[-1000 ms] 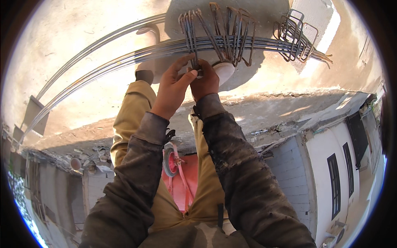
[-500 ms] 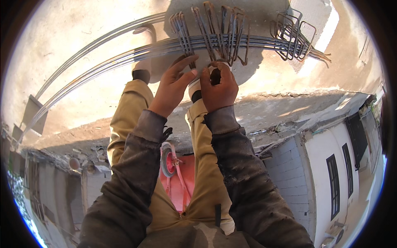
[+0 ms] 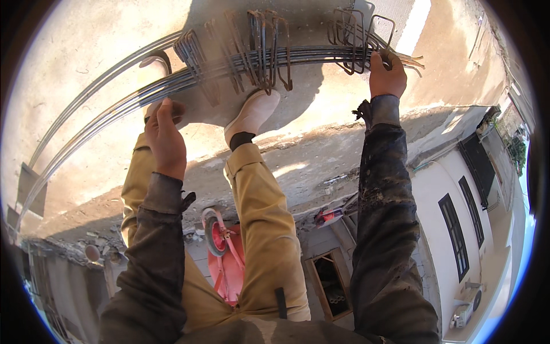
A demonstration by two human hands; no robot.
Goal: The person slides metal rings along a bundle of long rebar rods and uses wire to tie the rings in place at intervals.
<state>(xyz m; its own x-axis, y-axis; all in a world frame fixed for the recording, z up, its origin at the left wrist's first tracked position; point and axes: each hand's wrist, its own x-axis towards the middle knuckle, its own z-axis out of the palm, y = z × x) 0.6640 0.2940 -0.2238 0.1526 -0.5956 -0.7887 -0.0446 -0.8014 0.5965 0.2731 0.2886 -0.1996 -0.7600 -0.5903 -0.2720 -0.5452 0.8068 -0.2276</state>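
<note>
Right hand [image 3: 387,75] clenched on the rebar bundle [image 3: 240,67] beside bent stirrups [image 3: 350,40], left hand [image 3: 166,140] released, fingers just below the bars.

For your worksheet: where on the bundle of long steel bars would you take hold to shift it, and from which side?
Grip the long steel bars in a bare stretch between the groups of bent stirrups, coming from above. The bars lie flat on the concrete slab, so only their upper side is open. The right hand already grips near the bundle's end; the left hand hovers free.
</note>
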